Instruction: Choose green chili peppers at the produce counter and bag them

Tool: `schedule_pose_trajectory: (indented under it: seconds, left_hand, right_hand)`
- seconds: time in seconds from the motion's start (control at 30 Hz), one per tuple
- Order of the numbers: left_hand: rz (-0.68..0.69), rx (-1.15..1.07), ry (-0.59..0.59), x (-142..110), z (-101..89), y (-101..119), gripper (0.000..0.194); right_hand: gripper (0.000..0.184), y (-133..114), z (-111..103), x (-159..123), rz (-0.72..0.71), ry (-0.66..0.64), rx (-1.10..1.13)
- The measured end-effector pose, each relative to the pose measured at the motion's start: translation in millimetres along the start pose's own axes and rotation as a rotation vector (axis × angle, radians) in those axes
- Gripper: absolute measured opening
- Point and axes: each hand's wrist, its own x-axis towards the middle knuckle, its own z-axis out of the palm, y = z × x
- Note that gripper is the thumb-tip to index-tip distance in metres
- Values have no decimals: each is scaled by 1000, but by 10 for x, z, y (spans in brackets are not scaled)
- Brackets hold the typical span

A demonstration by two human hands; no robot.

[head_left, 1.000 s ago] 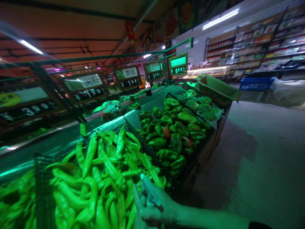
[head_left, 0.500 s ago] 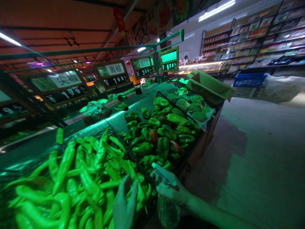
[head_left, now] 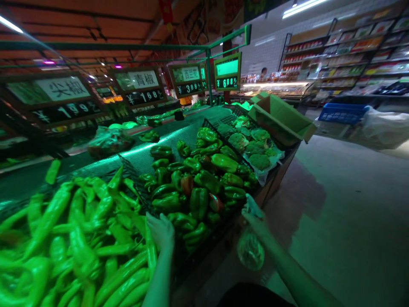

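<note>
My right hand (head_left: 255, 221) grips a clear spray bottle (head_left: 250, 251) by its trigger head, held beside the front edge of the crate of green bell peppers (head_left: 198, 183). My left hand (head_left: 161, 230) rests on the divider between that crate and the pile of long green chili peppers (head_left: 79, 238), fingers curled over the edge. Both forearms reach in from the bottom of the view.
Broccoli heads (head_left: 255, 149) lie in the crate past the bell peppers, beside an open cardboard box (head_left: 281, 117). Price signs (head_left: 139, 87) hang on a green rail above the stand. An aisle floor (head_left: 351, 213) runs to the right, with a blue basket (head_left: 341, 113) and shelves beyond.
My right hand has carried the spray bottle right and forward, from over the chilies to beside the bell pepper crate. My left hand came into view and settled on the crate divider.
</note>
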Motion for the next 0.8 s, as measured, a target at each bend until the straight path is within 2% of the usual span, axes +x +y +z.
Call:
schedule_pose_trajectory:
  seconds: [0.07,0.1,0.2,0.3,0.4,0.47,0.53,0.6,0.67,0.73,0.8]
  left_hand:
    - [7,28,-4,-3,-14,3,65]
    - [2,42,-3,-3,-18,6,64]
    - [-36,87,7,-6,-26,19,62]
    - [-68,120,9,-16,-46,35,60]
    - [-102,142,5,-22,-75,48,59]
    - [-116,151,6,-24,-89,53,59]
    - [-116,157,12,-24,-99,57,58]
    - [-114,163,16,-21,-104,61,57]
    - [-116,170,16,-15,-106,67,57]
    - [-122,176,14,-8,-103,75,57]
    - [-130,181,11,-6,-96,85,57]
  right_hand:
    - [69,-26,-252,259,-21,97,1]
    - [70,-35,-339,346,-30,99,-25]
    - [61,-80,-393,411,-111,-63,-186]
    - [47,-211,-132,209,-212,-387,-343]
    - [47,-410,319,-129,-270,-760,-440]
    - [49,-525,619,-340,-353,-941,-564]
    - [54,-596,841,-483,-412,-1055,-624]
    - [55,-614,942,-520,-386,-1069,-624]
    - [51,-588,911,-431,-311,-990,-578]
    - [44,-543,761,-227,-248,-858,-480]
    - [40,-511,525,52,-182,-717,-349]
